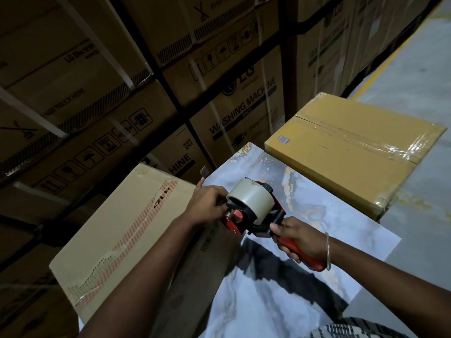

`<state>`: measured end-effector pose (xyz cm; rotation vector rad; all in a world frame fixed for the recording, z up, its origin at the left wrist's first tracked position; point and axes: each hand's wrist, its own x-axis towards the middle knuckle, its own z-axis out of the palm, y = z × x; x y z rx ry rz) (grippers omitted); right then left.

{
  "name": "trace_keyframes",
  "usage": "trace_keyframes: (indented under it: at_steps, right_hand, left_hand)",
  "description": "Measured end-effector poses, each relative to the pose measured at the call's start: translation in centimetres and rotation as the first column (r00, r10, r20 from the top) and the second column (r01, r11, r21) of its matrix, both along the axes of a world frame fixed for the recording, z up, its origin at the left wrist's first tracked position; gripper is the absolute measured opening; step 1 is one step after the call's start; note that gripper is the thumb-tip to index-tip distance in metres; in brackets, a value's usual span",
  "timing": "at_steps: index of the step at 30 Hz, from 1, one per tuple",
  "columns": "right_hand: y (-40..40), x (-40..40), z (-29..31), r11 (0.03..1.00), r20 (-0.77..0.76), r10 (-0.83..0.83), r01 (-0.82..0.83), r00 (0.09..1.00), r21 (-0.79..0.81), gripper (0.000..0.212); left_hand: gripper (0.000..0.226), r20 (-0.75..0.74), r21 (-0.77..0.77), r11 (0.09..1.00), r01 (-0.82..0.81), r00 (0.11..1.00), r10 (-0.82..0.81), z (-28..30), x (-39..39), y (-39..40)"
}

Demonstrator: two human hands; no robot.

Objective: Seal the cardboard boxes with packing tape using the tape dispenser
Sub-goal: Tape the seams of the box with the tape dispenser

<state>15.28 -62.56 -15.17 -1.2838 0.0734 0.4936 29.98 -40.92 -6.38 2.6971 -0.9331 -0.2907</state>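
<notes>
A red and black tape dispenser (253,211) carrying a roll of clear packing tape (250,197) is held over the right edge of a pale cardboard box (122,230) at the left. My right hand (297,242) grips the dispenser's red handle. My left hand (207,203) pinches at the front of the dispenser, by the tape's loose end; the end itself is hidden by my fingers. A second, yellow-brown box (346,147) lies at the far right, with shiny tape across its top.
Both boxes rest on a marbled blue-white table (280,301). A wall of stacked washing machine cartons (170,81) rises close behind and to the left. Grey floor with a yellow line (402,69) runs along the right.
</notes>
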Motion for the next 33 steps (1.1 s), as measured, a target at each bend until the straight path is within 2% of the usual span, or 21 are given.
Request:
trace_keyframes:
  at_steps: [5,9,11,13,16,20,22,24,30,33]
  right_hand:
    - [-2.1,0.2,-3.2,0.988,-0.057,-0.076,0.067,0.995,-0.139,0.049]
    - [-3.3,0.2,-6.0,0.924,-0.070,-0.245,0.211,0.967,-0.318,0.043]
    - [-3.8,1.1,-7.0,0.827,0.040,-0.214,0.202,0.976,-0.524,0.041]
    - [-4.2,2.3,-7.5,0.689,0.118,-0.076,0.138,0.990,-0.711,0.037]
    - [-4.5,3.5,-8.1,0.517,0.119,0.059,0.072,0.991,-0.853,0.034]
    - [-4.1,4.7,-9.7,0.360,0.113,0.084,0.075,0.990,-0.930,0.046]
    - [-3.9,5.2,-10.3,0.310,0.096,0.106,0.059,0.990,-0.949,0.043]
    - [-3.7,5.5,-10.8,0.269,0.091,0.125,0.055,0.988,-0.962,0.040]
    - [-3.1,5.6,-11.5,0.190,0.092,0.158,0.061,0.983,-0.980,0.031]
    - [-2.7,5.6,-11.8,0.207,0.104,0.156,0.071,0.982,-0.976,0.028]
  left_hand:
    - [0.008,-0.065,-0.044,0.999,0.021,0.998,-0.024,-0.3,-0.3,0.8]
    - [0.012,0.038,0.014,0.999,-0.037,0.999,0.037,-0.6,-0.9,0.2]
    - [0.014,0.085,0.044,0.995,-0.093,0.992,0.089,-0.8,-1.1,-0.3]
    - [0.016,0.115,0.073,0.987,-0.140,0.985,0.131,-0.9,-1.5,-0.6]
    - [0.019,0.150,0.122,0.973,-0.195,0.973,0.176,-1.2,-2.0,-0.8]
    - [0.016,0.196,0.142,0.951,-0.276,0.949,0.246,-1.4,-2.5,-1.4]
    - [0.010,0.193,0.100,0.937,-0.335,0.930,0.312,-1.4,-2.8,-1.9]
    - [0.019,0.148,0.032,0.912,-0.409,0.904,0.401,-1.2,-3.3,-2.4]
    - [0.032,0.121,-0.048,0.894,-0.445,0.886,0.448,-1.1,-5.8,-3.4]
    - [0.038,0.070,-0.104,0.899,-0.426,0.898,0.434,-1.0,-7.4,-3.6]
